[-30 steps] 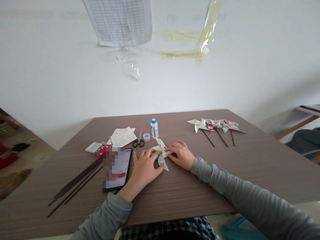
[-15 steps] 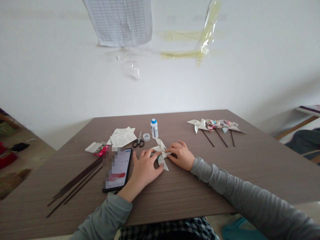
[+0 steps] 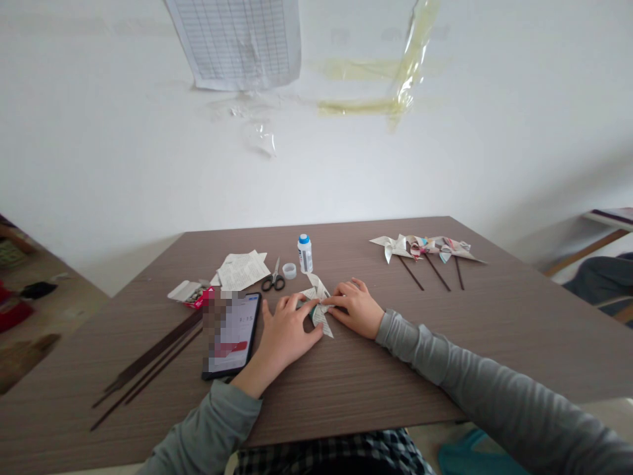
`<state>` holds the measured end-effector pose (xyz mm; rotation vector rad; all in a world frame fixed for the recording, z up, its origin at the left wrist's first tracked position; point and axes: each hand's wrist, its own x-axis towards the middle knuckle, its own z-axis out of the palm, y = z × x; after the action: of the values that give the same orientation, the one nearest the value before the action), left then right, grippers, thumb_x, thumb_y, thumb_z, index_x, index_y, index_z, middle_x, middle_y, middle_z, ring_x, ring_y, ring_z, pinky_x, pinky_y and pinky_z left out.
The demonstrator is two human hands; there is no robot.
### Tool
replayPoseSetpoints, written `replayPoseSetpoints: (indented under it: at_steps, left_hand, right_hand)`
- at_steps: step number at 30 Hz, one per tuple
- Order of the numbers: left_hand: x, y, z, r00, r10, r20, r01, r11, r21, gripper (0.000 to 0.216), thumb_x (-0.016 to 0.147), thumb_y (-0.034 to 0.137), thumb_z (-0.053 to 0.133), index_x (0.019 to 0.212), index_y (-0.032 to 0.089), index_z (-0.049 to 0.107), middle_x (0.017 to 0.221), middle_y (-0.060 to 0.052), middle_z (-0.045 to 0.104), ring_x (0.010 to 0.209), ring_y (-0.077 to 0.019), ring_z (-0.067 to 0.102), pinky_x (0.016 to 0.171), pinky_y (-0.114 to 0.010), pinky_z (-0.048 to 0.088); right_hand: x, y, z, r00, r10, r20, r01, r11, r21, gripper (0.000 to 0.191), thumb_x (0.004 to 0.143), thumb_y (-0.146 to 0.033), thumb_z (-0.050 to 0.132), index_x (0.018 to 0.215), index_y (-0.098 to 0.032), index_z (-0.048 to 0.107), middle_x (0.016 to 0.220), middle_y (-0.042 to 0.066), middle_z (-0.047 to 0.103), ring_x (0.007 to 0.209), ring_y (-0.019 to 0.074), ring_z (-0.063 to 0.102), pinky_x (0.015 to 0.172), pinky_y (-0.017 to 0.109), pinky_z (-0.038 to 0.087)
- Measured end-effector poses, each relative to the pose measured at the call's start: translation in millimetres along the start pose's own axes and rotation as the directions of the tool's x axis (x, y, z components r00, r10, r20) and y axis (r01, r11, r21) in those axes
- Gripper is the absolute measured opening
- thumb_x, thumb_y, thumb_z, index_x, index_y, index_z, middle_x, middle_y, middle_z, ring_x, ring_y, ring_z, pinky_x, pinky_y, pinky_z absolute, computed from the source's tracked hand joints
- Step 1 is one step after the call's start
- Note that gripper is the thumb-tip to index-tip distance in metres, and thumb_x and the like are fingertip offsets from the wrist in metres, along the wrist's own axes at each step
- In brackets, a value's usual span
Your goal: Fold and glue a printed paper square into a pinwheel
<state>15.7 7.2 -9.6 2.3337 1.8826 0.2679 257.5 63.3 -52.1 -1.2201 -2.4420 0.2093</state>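
A folded paper pinwheel (image 3: 319, 305) made of printed paper lies flat on the brown table (image 3: 346, 382) in front of me. My left hand (image 3: 284, 333) rests palm down with its fingers spread, the fingertips pressing on the pinwheel's left side. My right hand (image 3: 357, 307) lies on the pinwheel's right side, fingers stretched toward its centre. Neither hand lifts the paper off the table.
A phone (image 3: 232, 333) lies left of my left hand, thin dark sticks (image 3: 148, 366) beyond it. Behind are scissors (image 3: 274, 280), a glue bottle (image 3: 305, 253) with its cap (image 3: 289, 270) off, paper scraps (image 3: 242, 269), a small pin box (image 3: 190, 292). Three finished pinwheels on sticks (image 3: 428, 254) lie far right.
Almost nothing: my right fingertips have crept slightly left toward the pinwheel's centre; the left hand stays put.
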Motion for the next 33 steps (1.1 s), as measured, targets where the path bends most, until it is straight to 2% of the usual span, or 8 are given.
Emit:
replayPoseSetpoints:
  at_steps: [5,11,19,26,30,33]
  left_hand:
    - [-1,3,-4,1.000,-0.019,0.013,0.019,1.000,-0.014,0.057,0.111,0.045,0.088,0.168,0.041,0.090,0.179,-0.015,0.082,0.170,-0.0544,0.070,0.152,-0.100,0.035]
    - [0,4,-6,0.999,-0.028,0.026,0.028,1.000,-0.008,0.063,0.113,0.044,0.087,0.176,0.041,0.084,0.182,-0.015,0.081,0.172,-0.0508,0.068,0.154,-0.097,0.034]
    - [0,1,-2,1.000,-0.007,0.011,0.007,1.000,0.004,0.057,0.112,0.046,0.087,0.168,0.044,0.089,0.179,-0.014,0.082,0.170,-0.0523,0.070,0.153,-0.098,0.035]
    - [0,1,-3,1.000,0.006,0.030,-0.006,1.000,0.004,0.055,0.113,0.049,0.084,0.168,0.044,0.089,0.179,-0.014,0.081,0.170,-0.0534,0.068,0.151,-0.100,0.033]
    - [0,4,-6,0.998,-0.014,0.054,0.014,1.000,0.008,0.057,0.115,0.048,0.083,0.171,0.041,0.087,0.183,-0.015,0.079,0.174,-0.0540,0.065,0.152,-0.100,0.032]
    - [-1,4,-5,0.999,-0.018,0.037,0.018,1.000,-0.001,0.056,0.114,0.047,0.084,0.169,0.042,0.087,0.183,-0.014,0.079,0.173,-0.0532,0.066,0.153,-0.098,0.033]
  right_hand:
    - [0,-1,0,1.000,0.008,0.011,-0.008,1.000,0.003,0.027,0.127,-0.035,0.084,0.149,-0.037,0.100,0.127,0.009,0.086,0.129,0.0325,0.081,0.148,0.075,0.047]
    - [0,0,1,1.000,0.001,0.002,-0.001,1.000,0.005,0.027,0.128,-0.034,0.082,0.149,-0.036,0.099,0.127,0.009,0.086,0.129,0.0320,0.079,0.147,0.074,0.046]
    - [0,-3,-2,1.000,0.017,0.020,-0.017,1.000,0.003,0.036,0.127,-0.033,0.081,0.161,-0.036,0.094,0.130,0.011,0.086,0.133,0.0335,0.079,0.147,0.074,0.046]
    - [2,-6,-3,0.999,0.001,0.039,0.001,1.000,-0.031,0.040,0.126,-0.034,0.081,0.164,-0.043,0.093,0.128,0.009,0.082,0.129,0.0329,0.075,0.146,0.073,0.046]
    - [4,-10,-3,0.998,0.020,0.060,-0.018,0.999,-0.041,0.041,0.126,-0.034,0.080,0.165,-0.042,0.093,0.131,0.011,0.083,0.132,0.0350,0.074,0.146,0.076,0.046]
    - [6,-12,-4,0.998,0.025,0.051,-0.022,0.998,-0.057,0.039,0.126,-0.034,0.081,0.162,-0.042,0.094,0.130,0.011,0.082,0.131,0.0351,0.074,0.145,0.073,0.048]
